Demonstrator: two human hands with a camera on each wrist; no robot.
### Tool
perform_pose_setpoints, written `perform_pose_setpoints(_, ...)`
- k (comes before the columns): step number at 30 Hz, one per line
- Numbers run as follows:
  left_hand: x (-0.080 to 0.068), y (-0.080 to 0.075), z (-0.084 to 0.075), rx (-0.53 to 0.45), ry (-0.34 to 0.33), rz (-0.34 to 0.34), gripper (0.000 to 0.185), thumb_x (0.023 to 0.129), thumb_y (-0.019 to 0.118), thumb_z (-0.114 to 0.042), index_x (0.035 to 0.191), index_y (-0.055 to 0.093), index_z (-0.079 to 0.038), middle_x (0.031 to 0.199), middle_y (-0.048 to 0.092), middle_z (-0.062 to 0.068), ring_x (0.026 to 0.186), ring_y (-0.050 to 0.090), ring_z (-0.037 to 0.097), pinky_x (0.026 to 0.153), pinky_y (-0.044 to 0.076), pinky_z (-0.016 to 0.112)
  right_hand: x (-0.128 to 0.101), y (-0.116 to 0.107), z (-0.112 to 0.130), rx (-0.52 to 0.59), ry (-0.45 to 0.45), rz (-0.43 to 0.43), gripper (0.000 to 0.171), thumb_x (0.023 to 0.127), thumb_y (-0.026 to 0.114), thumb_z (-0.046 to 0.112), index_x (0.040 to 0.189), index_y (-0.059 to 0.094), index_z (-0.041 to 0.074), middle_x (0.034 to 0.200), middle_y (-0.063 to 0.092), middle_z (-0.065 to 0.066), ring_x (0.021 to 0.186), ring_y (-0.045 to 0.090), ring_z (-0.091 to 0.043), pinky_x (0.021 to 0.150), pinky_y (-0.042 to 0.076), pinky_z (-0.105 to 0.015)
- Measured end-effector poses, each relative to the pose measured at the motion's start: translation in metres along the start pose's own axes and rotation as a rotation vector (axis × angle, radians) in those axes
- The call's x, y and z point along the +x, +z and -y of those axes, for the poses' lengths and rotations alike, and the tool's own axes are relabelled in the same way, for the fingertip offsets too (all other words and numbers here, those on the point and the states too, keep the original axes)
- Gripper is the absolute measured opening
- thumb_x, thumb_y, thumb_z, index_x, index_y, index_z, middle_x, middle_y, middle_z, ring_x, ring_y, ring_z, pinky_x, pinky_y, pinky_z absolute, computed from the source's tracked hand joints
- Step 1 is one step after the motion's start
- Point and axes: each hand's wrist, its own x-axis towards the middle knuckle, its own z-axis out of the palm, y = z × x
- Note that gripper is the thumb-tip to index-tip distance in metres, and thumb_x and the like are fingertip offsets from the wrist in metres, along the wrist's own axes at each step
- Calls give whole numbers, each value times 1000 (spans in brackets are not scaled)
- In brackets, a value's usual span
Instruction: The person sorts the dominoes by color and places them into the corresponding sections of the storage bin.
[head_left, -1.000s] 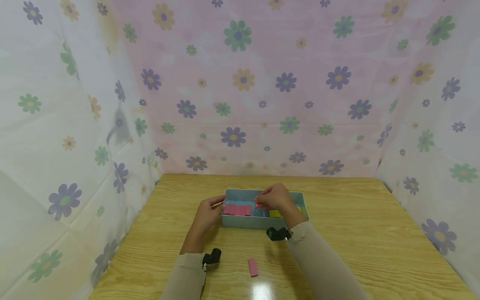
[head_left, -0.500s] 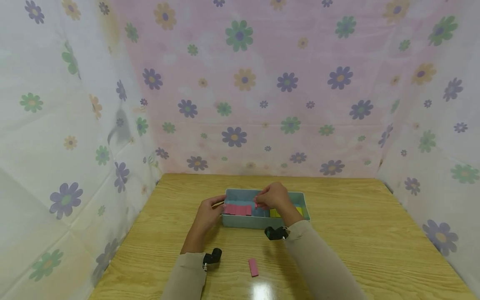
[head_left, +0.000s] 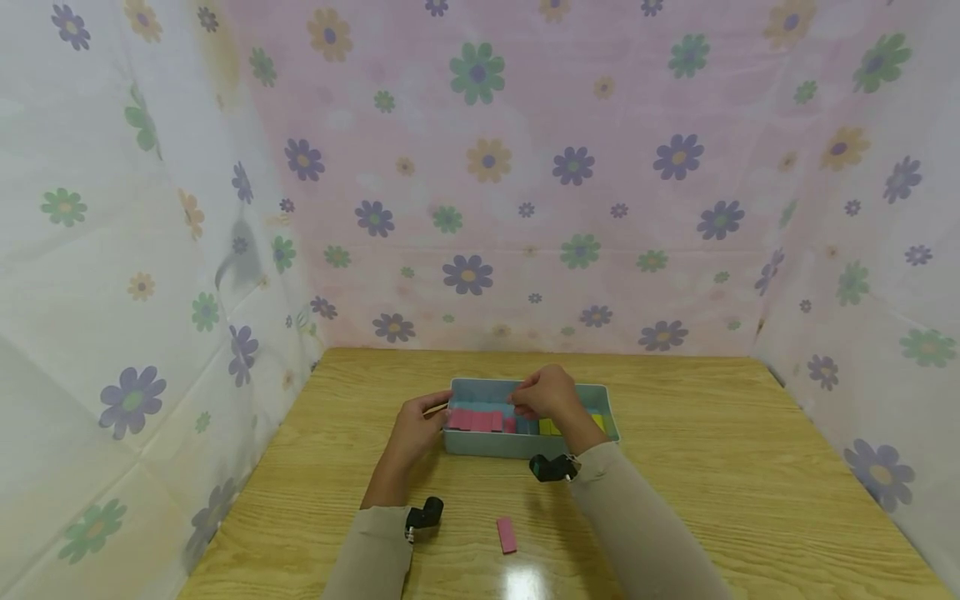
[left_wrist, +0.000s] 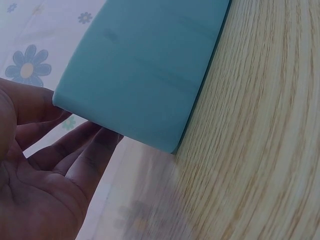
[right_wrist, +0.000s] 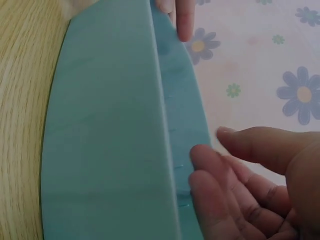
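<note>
A long light-blue box (head_left: 491,444) stands on the table. Inside, several flat pink blocks (head_left: 475,421) stand in a row on the left, and one more pink block (head_left: 510,426) is just to their right. Several yellow blocks (head_left: 550,427) sit in the right part, partly hidden by my right wrist. My left hand (head_left: 415,427) holds the box's left end, thumb and fingers against its wall and rim. My right hand (head_left: 550,394) hovers over the middle of the box; in the right wrist view its thumb and fingertips are apart with nothing between them.
A loose pink block (head_left: 507,535) lies on the wooden table (head_left: 697,467) in front of the box, between my forearms. Flower-printed cloth (head_left: 525,192) hangs behind the table and along both sides. A small black camera sits on each wrist.
The pink block pinched in my right hand has been let go and now sits in the box beside the pink row. The left hand stays in place on the box.
</note>
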Motion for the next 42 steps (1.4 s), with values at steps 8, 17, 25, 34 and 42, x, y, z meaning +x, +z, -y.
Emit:
perform_pose_setpoints(8,1,0,1,-13,-9,2,39,105,56,-4,144,60,-1,150,56,19,135,58,40,106,54,47,-6,0,6,103,4,96,40,99,68,26,129,66,-1,124,69,-25,99,76,-34,89,62,-49)
perform_pose_setpoints(17,4,0,3,-21,-16,-3,39,105,56,-4,143,61,-2,149,57,19,134,59,40,104,55,47,-22,12,30,33,28,263,86,99,55,66,158,37,6,160,40,-20,128,56,-54,103,49,-66)
perform_pose_setpoints(25,5,0,4,-23,-25,4,39,104,58,-6,143,62,-3,149,58,18,135,59,37,106,54,46,-17,30,30,5,34,323,98,96,38,81,167,19,16,173,17,-15,152,29,-50,112,36,-72)
perform_pose_setpoints(34,5,-1,4,-28,-1,3,37,104,58,-5,141,63,-1,148,58,19,133,59,40,104,55,48,-10,36,24,43,-19,365,105,91,29,89,167,18,18,173,14,-16,156,22,-45,116,31,-72)
perform_pose_setpoints(42,4,0,2,-26,6,9,38,104,57,-4,142,61,1,149,57,20,134,58,41,104,55,47,-6,35,22,87,-9,372,103,90,27,90,168,15,23,174,10,-17,156,20,-48,116,29,-73)
